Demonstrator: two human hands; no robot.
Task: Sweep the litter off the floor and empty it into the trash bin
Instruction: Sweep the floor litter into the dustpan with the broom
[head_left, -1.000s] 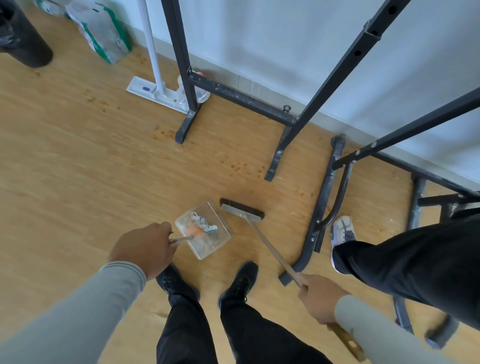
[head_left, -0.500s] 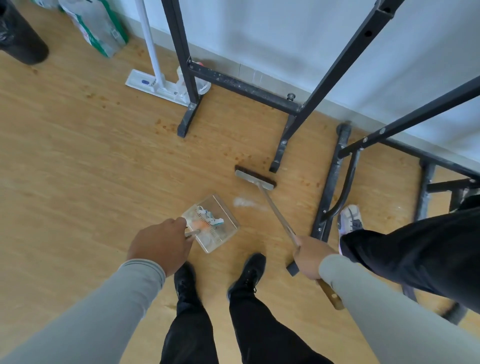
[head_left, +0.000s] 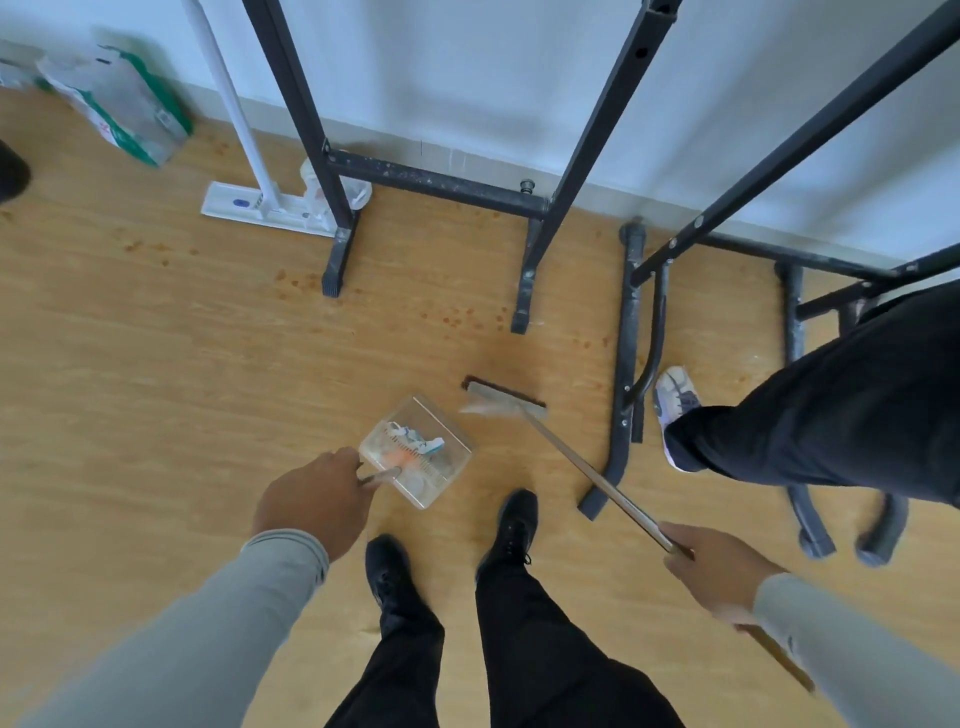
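We look steeply down from head height through one wide-angle camera; the floor (head_left: 156, 364) lies well below our fingers (head_left: 348, 460), the wall (head_left: 467, 78) beyond them.

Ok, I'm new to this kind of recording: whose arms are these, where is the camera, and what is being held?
The camera sits on a person's head, looking down at their own arms, legs and black shoes. Their left hand grips the handle of a clear plastic dustpan that holds white, blue and orange litter. Their right hand grips the long wooden handle of a dark-bristled broom, whose head is just beside the pan on the wooden floor. Black metal frames stand by the wall, near a white flat mop. Another person's leg and white sneaker show at right.
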